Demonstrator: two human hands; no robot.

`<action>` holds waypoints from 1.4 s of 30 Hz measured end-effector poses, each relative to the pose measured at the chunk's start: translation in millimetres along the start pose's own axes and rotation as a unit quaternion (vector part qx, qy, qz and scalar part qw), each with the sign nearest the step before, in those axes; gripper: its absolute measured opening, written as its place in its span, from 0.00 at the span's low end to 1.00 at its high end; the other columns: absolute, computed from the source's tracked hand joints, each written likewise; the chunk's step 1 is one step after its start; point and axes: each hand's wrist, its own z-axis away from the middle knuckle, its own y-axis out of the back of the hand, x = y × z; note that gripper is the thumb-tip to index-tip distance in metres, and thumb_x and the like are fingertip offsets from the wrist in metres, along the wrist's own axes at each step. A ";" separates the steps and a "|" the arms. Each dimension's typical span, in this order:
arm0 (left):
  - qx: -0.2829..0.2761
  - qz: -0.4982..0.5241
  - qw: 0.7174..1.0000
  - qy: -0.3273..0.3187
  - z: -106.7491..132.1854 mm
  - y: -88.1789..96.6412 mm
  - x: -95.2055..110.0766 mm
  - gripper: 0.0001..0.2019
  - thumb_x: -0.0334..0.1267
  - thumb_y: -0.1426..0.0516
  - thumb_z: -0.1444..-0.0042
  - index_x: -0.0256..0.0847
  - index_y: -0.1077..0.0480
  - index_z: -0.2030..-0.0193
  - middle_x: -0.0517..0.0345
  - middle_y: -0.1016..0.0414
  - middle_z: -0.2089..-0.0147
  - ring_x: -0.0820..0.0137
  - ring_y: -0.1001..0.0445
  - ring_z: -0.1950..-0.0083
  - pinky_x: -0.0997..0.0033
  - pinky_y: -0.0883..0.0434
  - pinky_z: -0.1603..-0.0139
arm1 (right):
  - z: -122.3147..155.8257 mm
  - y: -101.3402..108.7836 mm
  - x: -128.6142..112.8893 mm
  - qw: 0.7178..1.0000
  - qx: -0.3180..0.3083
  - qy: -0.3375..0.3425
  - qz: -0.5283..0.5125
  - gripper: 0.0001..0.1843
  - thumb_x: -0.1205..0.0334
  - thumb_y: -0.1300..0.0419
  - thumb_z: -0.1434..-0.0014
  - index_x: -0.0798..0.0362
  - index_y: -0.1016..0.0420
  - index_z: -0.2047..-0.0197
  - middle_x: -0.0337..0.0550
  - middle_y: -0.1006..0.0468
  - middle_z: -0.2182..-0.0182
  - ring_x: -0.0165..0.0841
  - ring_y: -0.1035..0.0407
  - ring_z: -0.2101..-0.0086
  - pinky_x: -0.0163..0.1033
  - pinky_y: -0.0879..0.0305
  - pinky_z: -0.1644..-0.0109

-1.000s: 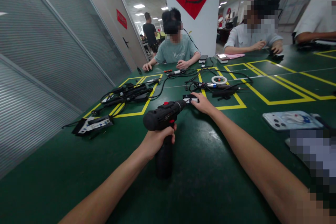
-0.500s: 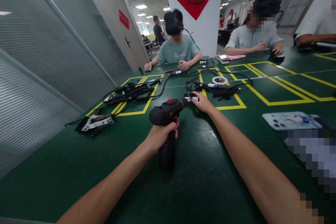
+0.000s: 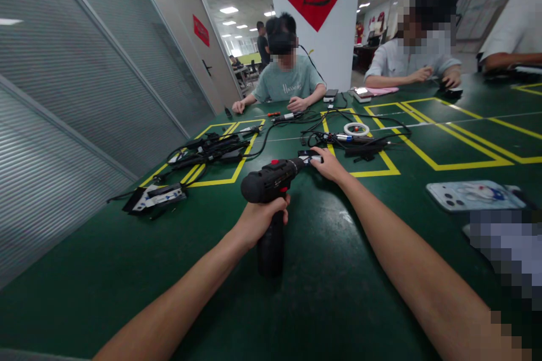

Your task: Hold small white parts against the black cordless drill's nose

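1. The green table (image 3: 127,271) under your arms carries yellow tape outlines; you can count three marked boxes, and the far right ones run out of frame.
2. Three other people sit at the far side; the rightmost is cut off by the frame edge, showing only a sleeve and forearm.
3. Your left hand (image 3: 259,221) is clenched round the grip of one black cordless drill (image 3: 271,180). The fingers wrap the handle just below the motor body, and the handle's foot rests upright on the table. The drill nose points away from you, toward your other hand.
4. Your right hand (image 3: 330,164) lies flat on the table at the drill's nose, fingertips pressed on a small black and white piece (image 3: 307,157). The piece sits right at the drill tip; the hand covers part of it, and you cannot tell what it is or whether the tip touches it. The fingers press down, curled only loosely rather than closed round anything.
5. One phone (image 3: 474,196) in a pale patterned case lies face down to your right, well apart from both hands.
6. A tangle of black cables and tools (image 3: 207,149) lies in the left yellow box; separate items are too knotted to count.
7. One flat black and white part (image 3: 156,196) lies near the left table edge.
8. One roll of white tape (image 3: 355,128) sits beyond your right hand, beside more cable.
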 end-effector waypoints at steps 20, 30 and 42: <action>0.003 -0.021 1.000 -0.001 1.8 -0.2 3.5 0.08 0.36 0.45 0.50 0.36 0.30 0.64 0.59 0.30 0.79 0.71 0.34 0.75 0.72 0.39 0.70 | 0.8 1.1 -2.3 1.000 0.000 0.002 -0.004 0.26 0.58 0.45 0.43 0.51 0.35 0.41 0.49 0.32 0.50 0.40 0.34 0.51 0.46 0.40 0.42; 0.010 -0.021 1.000 -0.003 1.5 0.2 2.3 0.09 0.37 0.45 0.51 0.36 0.29 0.65 0.58 0.30 0.79 0.69 0.33 0.75 0.70 0.38 0.69 | 0.0 0.4 -1.0 1.000 0.002 0.004 -0.002 0.26 0.58 0.45 0.43 0.51 0.34 0.41 0.48 0.32 0.51 0.39 0.34 0.52 0.45 0.40 0.42; 0.000 -0.027 1.000 -0.003 0.7 2.0 0.8 0.08 0.36 0.46 0.50 0.36 0.30 0.65 0.58 0.30 0.78 0.69 0.33 0.74 0.70 0.38 0.69 | 0.0 0.6 -2.2 1.000 0.002 0.003 -0.003 0.26 0.59 0.44 0.43 0.51 0.34 0.41 0.49 0.31 0.50 0.40 0.34 0.51 0.45 0.40 0.42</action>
